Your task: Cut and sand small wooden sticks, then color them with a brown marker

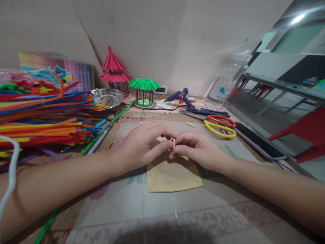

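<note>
My left hand [149, 144] and my right hand [199, 147] meet above a yellowish-tan square sheet [174, 178]. Between their fingertips is a small pale wooden stick piece [174, 145], held roughly upright. The thumb and fingers of my right hand pinch it. My left thumb and fingertips press in from the other side. Fingers cover part of the piece, so its full shape is hidden. Another short pale stick [190, 124] lies on the plastic-covered work surface [122, 210] beyond my right hand.
Bundles of coloured pipe cleaners [50, 132] fill the left. Behind stand a green-roofed model pavilion [144, 93], a pink-roofed tower [115, 71], a metal bowl [109, 98] and a blue glue gun [179, 96]. Scissors [219, 125], a phone [259, 140] and a bottle [223, 84] sit right.
</note>
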The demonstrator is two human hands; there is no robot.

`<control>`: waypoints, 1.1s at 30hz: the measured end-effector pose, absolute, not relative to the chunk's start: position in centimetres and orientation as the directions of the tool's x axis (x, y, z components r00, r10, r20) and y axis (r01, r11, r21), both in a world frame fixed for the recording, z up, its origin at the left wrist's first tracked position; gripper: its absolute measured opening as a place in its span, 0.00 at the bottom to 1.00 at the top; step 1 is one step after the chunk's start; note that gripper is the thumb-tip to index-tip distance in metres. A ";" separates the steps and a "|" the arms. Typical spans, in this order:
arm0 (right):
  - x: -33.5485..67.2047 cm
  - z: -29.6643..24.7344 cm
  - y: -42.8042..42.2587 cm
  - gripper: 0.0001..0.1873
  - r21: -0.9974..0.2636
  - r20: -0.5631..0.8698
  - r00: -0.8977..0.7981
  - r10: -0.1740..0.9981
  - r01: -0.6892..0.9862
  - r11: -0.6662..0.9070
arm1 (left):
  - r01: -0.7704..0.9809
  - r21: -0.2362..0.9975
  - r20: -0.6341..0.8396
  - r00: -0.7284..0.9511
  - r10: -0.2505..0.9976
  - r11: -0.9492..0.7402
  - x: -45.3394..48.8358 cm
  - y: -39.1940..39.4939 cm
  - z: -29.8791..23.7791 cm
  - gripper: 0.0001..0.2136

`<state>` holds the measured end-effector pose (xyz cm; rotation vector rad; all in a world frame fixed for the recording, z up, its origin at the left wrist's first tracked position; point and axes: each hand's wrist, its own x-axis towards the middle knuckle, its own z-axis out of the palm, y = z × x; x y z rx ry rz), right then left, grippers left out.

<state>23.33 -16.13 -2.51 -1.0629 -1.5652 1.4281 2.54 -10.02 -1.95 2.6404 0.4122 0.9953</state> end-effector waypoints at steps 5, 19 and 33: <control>23.3 -2.6 -16.2 0.11 -0.999 -0.011 -0.371 0.929 0.053 0.010 | 0.170 0.362 0.589 0.721 0.366 -0.917 2.6 -9.9 -2.0 0.05; 23.4 -2.8 -16.0 0.12 -0.996 0.033 -0.351 0.936 0.063 0.059 | 0.142 0.335 0.612 0.718 0.330 -0.931 2.5 -9.8 -2.2 0.04; 24.0 -2.1 -16.4 0.04 -0.792 0.407 -0.267 0.873 0.373 0.484 | 0.185 0.349 0.490 0.800 0.348 -0.918 2.8 -9.4 -2.5 0.08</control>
